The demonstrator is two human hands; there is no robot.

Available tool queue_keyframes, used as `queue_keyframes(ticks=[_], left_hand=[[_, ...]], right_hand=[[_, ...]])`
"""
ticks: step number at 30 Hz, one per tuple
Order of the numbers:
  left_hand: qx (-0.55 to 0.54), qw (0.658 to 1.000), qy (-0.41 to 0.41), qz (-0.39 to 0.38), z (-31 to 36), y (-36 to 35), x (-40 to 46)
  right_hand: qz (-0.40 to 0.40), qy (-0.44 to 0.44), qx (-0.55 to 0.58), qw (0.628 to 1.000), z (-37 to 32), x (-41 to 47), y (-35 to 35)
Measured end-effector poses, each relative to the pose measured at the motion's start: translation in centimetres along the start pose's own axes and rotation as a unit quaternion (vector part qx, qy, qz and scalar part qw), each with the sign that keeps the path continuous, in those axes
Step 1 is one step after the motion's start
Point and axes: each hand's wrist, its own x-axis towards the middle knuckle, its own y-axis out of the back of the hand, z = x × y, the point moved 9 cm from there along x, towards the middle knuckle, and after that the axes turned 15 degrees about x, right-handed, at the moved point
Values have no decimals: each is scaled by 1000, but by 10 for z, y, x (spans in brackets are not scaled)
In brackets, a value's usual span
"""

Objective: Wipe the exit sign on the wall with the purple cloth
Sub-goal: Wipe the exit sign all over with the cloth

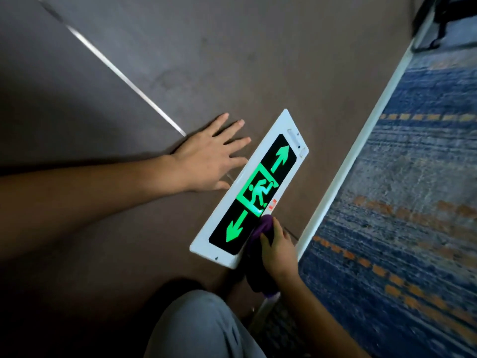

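My right fingers (267,237) are curled around the purple cloth (263,226), bunching it into a wad whose tip presses on the near end of the exit sign (258,187), just beside the lower green arrow; the rest of the cloth trails down under my right hand (280,250) toward my knee (204,324). My left fingers (232,135) are spread and released, gripping nothing, with the left hand (209,156) lying flat on the brown wall (206,60), its thumb side touching or nearly touching the sign's left edge.

The sign is mounted low on the wall, just beside the white skirting (361,151) that meets the blue patterned carpet (413,202) on the right. I judge the cloth soft, light and limp, so it wants to be held bunched, with the pad of the wad doing the rubbing. The sign's face looks smooth, glossy and stiff, probably plastic over a lit panel, so I would press only lightly and steady it by the white frame, not the glowing middle. The far arrow end looks not yet reached.
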Motion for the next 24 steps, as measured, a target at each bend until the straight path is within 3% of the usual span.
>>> queue_keyframes(ticks=[5,11,16,24], left_hand=[[-9,1000,18,13,-21,2,11],[-6,1000,-19,-5,-28,2,33],[-31,999,-40,-19,-29,0,40],[-42,996,-58,-47,-31,8,59]], right_hand=[[93,56,60,992,-32,38,45],[177,39,119,976,-46,87,90],[152,33,157,975,-37,66,59],[134,51,101,984,-15,20,32]])
